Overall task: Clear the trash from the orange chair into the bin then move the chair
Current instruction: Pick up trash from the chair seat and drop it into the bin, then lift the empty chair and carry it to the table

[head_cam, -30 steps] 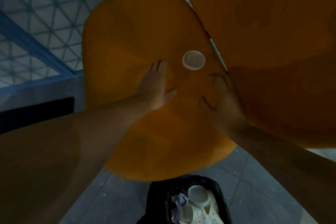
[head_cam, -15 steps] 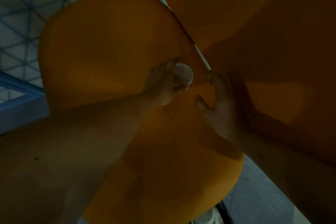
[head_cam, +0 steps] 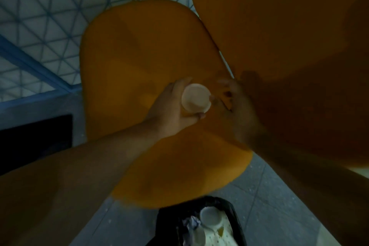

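The orange chair [head_cam: 143, 50] fills the middle of the view, seat toward me and backrest at the upper right. My left hand [head_cam: 173, 110] is above the seat, closed around a small white cup [head_cam: 196, 100] with its mouth facing me. My right hand [head_cam: 237, 104] hovers just right of the cup, fingers apart, blurred, holding nothing. The bin [head_cam: 163, 223], lined with a black bag, stands on the floor at the bottom edge below the seat's front.
Inside the bin lie another white cup [head_cam: 210, 216], crumpled paper [head_cam: 191, 223] and other white rubbish. Grey floor tiles [head_cam: 265, 205] surround it. A blue-lined patterned floor panel [head_cam: 36, 26] lies to the left, a dark block [head_cam: 34, 138] at the left edge.
My left hand reached the white cup on the seat, closed on it and lifted it off. The view tilted back down, so the bin shows again.
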{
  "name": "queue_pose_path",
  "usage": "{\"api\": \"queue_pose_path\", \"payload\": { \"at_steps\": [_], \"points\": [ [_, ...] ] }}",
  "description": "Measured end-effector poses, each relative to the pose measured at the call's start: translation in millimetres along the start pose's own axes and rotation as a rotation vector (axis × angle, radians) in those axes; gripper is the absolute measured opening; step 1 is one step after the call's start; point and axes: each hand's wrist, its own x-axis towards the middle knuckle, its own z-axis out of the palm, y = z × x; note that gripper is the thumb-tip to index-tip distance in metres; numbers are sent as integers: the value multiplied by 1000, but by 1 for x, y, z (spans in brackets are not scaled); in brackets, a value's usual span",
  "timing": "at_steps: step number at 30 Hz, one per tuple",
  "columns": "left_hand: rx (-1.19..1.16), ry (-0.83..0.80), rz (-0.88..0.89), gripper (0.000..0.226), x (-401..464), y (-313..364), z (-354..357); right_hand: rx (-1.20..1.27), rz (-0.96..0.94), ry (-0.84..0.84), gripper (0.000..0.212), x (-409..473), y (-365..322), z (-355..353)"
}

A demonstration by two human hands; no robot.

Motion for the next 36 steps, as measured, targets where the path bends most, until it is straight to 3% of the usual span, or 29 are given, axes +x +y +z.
{"api": "queue_pose_path", "payload": {
  "at_steps": [5,11,14,17,20,28,32,36],
  "points": [
    [-24,115,67,92,-80,33,3,73,36,-106,47,-56,-23,-6],
    [-9,104,81,94,-162,54,26,2,-116,-32,22,-130,-20,-18],
    [46,93,56,80,-199,54,38,23,-108,-23,21,-168,-9,-25],
    [132,50,83,53,-229,41,56,-9,-106,-92,25,-208,12,-24],
    [123,12,27,41,-254,18,81,-87,-118,-146,29,-243,41,-13],
    [77,-21,-64,38,-296,-41,168,-487,-443,-161,32,-282,118,42],
    [50,3,-124,38,-297,-64,192,-578,-530,-315,33,-272,163,74],
    [38,7,-151,39,-294,-77,196,-584,-491,-471,31,-268,182,87]
  ]
}}
